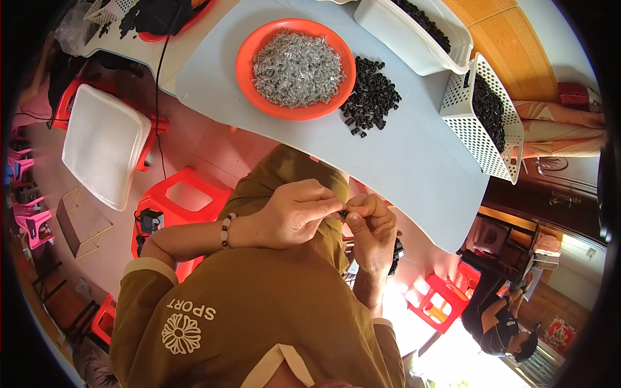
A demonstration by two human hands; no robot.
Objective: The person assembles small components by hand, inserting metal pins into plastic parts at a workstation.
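Note:
My left hand (294, 212), with a beaded bracelet (225, 231) at its wrist, meets my right hand (374, 234) over my lap, before the table's near edge. The fingertips of both pinch a small black piece (343, 213), mostly covered by the fingers; its exact kind cannot be made out. Beyond the hands, a round orange-red tray (244, 81) on the table holds a heap of small clear plastic parts (297, 70). Beside its right rim lies a loose pile of small black parts (372, 97).
On the light blue tabletop (420, 155) stand a white bin (414, 45) and a perforated white basket (466, 132), both holding black parts. A red stool (213, 202) is at my left; a white-lidded container (107, 145) is farther left. Another person (498, 323) is at the far right.

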